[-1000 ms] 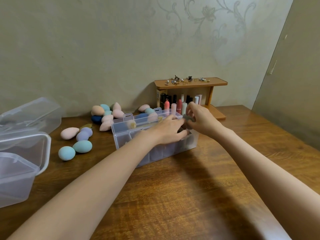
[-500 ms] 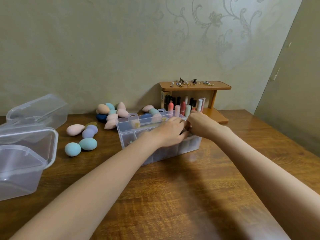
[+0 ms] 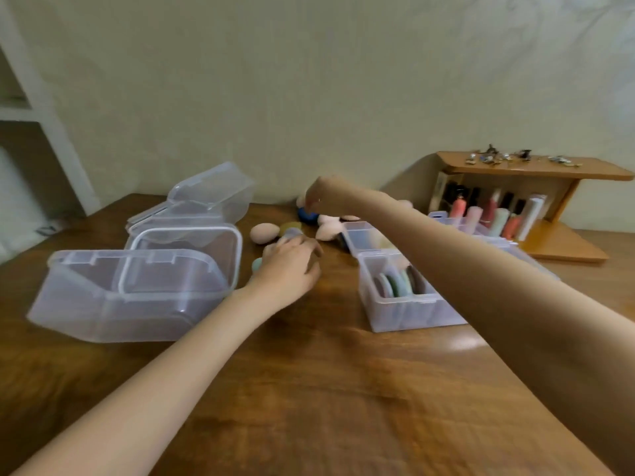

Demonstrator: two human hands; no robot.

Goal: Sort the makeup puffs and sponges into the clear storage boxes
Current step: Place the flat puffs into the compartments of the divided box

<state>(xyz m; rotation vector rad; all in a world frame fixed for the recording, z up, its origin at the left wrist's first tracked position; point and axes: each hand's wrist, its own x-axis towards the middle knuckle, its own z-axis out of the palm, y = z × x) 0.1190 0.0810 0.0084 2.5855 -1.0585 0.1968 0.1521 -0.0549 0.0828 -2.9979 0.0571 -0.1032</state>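
Observation:
My left hand (image 3: 292,266) lies palm down with curled fingers over egg-shaped sponges on the wooden table; a teal sponge (image 3: 256,264) peeks out at its left and a lilac one (image 3: 292,232) at its fingertips. My right hand (image 3: 319,195) reaches over the divided clear box (image 3: 398,312) to the sponge pile by the wall, its fingertips down on a dark blue sponge (image 3: 307,215). A pink sponge (image 3: 264,232), an olive one (image 3: 289,225) and pale pink sponges (image 3: 329,229) lie loose. Flat round puffs (image 3: 397,285) stand in the divided box's front compartment. The picture is blurred.
Two large clear boxes with open lids stand at the left, one in front (image 3: 120,304) and one behind (image 3: 209,197). A wooden rack (image 3: 536,171) with lipsticks and small trinkets is at the back right. A white shelf unit (image 3: 37,115) stands beyond the table's left edge.
Both hands have left the divided box. My left hand moved left onto the loose sponges, my right hand reached back to the pile, and my view swung left.

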